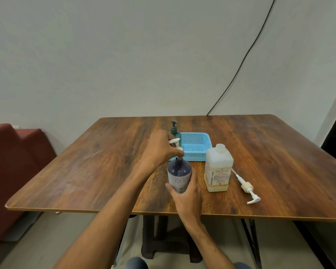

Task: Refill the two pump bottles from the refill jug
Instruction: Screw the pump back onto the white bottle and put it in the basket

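Observation:
A dark blue and white pump bottle [178, 174] stands near the table's front edge. My right hand [188, 195] grips its lower body. My left hand [159, 147] holds the white pump head [175, 143] just above the bottle's neck, its stem at the opening. A teal pump bottle [175, 131] with a dark pump stands behind, beside the basket. The translucent refill jug [218, 168] stands to the right, capped, with pale liquid low inside.
A blue perforated basket [195, 150] sits behind the bottles. A loose white pump with a long tube [247, 188] lies right of the jug. The wooden table [85, 167] stands against a wall, with a red seat [12, 152] at left.

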A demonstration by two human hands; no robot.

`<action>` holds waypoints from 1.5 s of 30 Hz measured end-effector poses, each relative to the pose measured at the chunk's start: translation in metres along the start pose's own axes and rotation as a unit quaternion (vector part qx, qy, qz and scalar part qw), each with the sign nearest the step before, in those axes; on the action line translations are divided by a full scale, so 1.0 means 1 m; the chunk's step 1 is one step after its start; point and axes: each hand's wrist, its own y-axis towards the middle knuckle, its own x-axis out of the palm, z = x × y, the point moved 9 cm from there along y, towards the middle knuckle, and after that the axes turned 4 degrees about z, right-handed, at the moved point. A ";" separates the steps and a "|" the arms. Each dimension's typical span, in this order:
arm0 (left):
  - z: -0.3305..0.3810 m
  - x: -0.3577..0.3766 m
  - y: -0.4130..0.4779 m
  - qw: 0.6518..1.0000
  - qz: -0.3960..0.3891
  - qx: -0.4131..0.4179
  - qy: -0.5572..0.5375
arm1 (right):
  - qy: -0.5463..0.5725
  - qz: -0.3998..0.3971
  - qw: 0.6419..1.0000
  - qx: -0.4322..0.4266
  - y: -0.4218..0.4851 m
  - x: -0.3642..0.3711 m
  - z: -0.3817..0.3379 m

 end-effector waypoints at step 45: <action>-0.049 0.046 -0.028 0.963 0.008 0.023 -0.270 | -0.003 -0.004 1.000 -0.005 -0.001 0.005 0.005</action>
